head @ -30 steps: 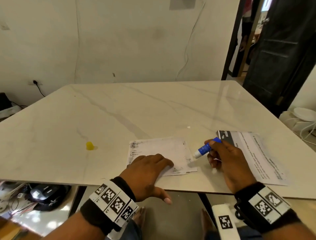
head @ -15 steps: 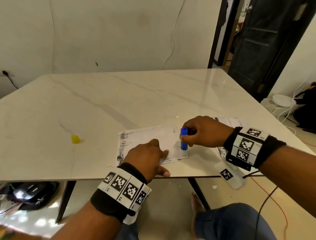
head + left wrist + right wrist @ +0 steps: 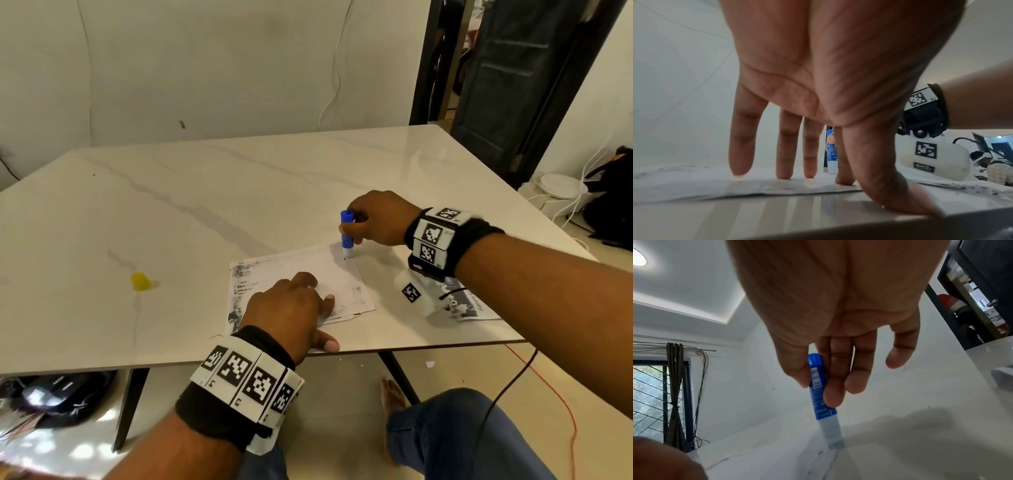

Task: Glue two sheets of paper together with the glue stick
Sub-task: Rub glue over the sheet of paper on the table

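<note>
Left hand [image 3: 291, 308] spread flat, fingertips pressing sheet [image 3: 308, 270] on table [image 3: 205, 205] | right hand [image 3: 376, 219] pinching glue stick [image 3: 346, 233], upright, tip on sheet's far right corner | 2nd sheet [image 3: 469, 305] right of 1st, under right wrist

My pale marble table [image 3: 205, 192] fills the middle of the frame. A yellow cap [image 3: 140, 281] sits at centre left, a white sheet [image 3: 301, 274] lies near the lower edge under my left hand [image 3: 291, 308], and a printed sheet [image 3: 469, 305] lies lower right.
</note>
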Motion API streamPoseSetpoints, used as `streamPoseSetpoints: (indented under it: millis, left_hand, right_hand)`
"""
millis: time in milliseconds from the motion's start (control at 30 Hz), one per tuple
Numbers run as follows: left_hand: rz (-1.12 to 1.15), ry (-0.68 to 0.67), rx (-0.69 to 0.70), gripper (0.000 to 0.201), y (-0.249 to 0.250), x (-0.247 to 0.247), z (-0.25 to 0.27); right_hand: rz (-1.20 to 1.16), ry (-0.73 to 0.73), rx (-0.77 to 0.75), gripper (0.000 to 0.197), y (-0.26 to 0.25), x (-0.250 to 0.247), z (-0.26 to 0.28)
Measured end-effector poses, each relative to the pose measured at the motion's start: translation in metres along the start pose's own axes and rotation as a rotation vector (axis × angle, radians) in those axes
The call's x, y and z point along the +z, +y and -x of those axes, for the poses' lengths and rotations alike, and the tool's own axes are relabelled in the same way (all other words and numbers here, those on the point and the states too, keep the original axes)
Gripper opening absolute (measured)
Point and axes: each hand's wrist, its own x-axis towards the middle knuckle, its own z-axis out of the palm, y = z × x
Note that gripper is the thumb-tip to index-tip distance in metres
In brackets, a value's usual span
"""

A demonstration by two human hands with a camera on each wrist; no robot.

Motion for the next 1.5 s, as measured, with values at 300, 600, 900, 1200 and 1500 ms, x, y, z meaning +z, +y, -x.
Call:
streamPoseSetpoints:
  millis: [300, 600, 900, 1200, 1500]
  left_hand:
    - [-0.001, 0.005, -0.041, 0.062, 0.008, -0.003, -0.002]
    - [-0.004, -0.011, -0.04, 0.065, 0.006, -0.002, 0.0]
    - [-0.022, -0.026, -0.04, 0.067, 0.008, -0.001, 0.0]
    - [0.007, -0.002, -0.026, 0.074, 0.002, 0.001, 0.004]
    - [0.097, 0.068, -0.039, 0.08, -0.004, 0.004, 0.002]
  right_hand:
    - [0.085, 0.011, -0.084, 0.033, -0.011, 0.006, 0.035]
    - [-0.003, -0.099, -0.088, 0.028, -0.018, -0.006, 0.103]
    - [-0.035, -0.055, -0.026, 0.023, -0.014, -0.004, 0.038]
    - [0.04, -0.038, -0.017, 0.028, -0.022, 0.004, 0.037]
    - [0.036, -0.067, -0.083, 0.027, -0.035, 0.0, 0.103]
